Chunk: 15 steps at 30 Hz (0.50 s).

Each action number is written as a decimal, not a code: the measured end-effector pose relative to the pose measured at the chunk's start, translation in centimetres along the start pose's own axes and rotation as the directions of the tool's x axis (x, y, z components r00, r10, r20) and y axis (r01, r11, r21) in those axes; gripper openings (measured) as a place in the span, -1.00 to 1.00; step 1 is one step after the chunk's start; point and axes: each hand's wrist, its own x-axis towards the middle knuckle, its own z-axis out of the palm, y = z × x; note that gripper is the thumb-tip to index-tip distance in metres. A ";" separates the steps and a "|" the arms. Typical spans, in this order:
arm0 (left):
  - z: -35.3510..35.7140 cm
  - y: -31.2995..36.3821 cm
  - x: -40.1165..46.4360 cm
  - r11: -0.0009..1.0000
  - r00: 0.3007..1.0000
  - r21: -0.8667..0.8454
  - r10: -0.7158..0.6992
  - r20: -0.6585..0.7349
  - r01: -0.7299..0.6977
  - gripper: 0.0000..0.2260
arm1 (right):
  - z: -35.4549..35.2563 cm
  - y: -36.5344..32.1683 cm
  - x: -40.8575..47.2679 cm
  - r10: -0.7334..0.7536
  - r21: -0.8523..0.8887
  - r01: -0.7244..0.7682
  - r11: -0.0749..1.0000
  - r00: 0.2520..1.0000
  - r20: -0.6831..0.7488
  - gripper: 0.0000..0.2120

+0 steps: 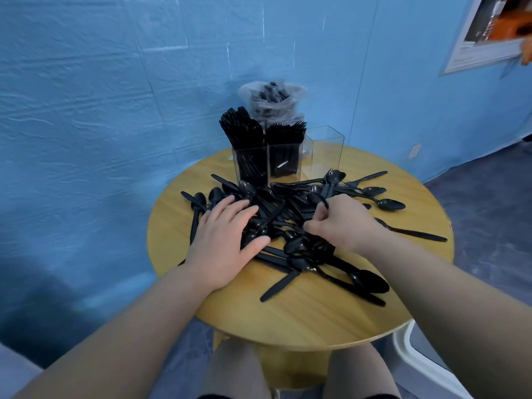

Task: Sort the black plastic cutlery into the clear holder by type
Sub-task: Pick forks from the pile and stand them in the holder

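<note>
The round wooden surface [302, 321] leaves bare grained room along its near rim and at the far left edge; on the right, one spoon [411, 231] lies alone close to the edge. Behind it a blue, wrinkled wall [100, 96] closes in tight on the left and back.

The pile of black plastic cutlery [290, 226] sprawls across the middle: glossy spoons, forks and knives crossed over one another. The left hand [223, 243] lies flat on the pile's left side, fingers straight and spread, holding nothing. The right hand [342, 223] sits on the pile's right side with fingers curled, pinching a black piece [319, 199] at its fingertips; which type it is cannot be told.

The clear holder [288, 159] stands at the far edge, with hard transparent square compartments. The left one is packed with upright handles, the middle with forks, tines up, and the right one [325, 151] holds none. Just behind stands a crinkled clear plastic bag [273, 99] of more black cutlery.

A poster [486, 33] hangs at the upper right; its writing is too blurred to read.
</note>
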 end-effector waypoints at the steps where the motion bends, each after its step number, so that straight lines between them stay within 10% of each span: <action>1: -0.2 0.3 0.2 1.000 0.999 -0.004 0.019 -0.046 -0.019 -0.44 | -0.4 0.2 -0.2 -0.007 0.064 0.008 0.998 1.000 -0.015 -0.79; 8: -0.4 3.6 2.8 0.967 0.964 0.093 0.246 -0.103 -0.237 -0.54 | -3.0 0.8 -2.0 -0.155 0.425 0.104 0.899 0.984 0.086 -0.86; 15: -0.1 5.6 4.7 0.985 0.986 0.036 0.167 -0.007 -0.166 -0.64 | -3.4 5.9 -0.5 0.026 0.230 0.018 0.973 0.982 -0.187 -0.74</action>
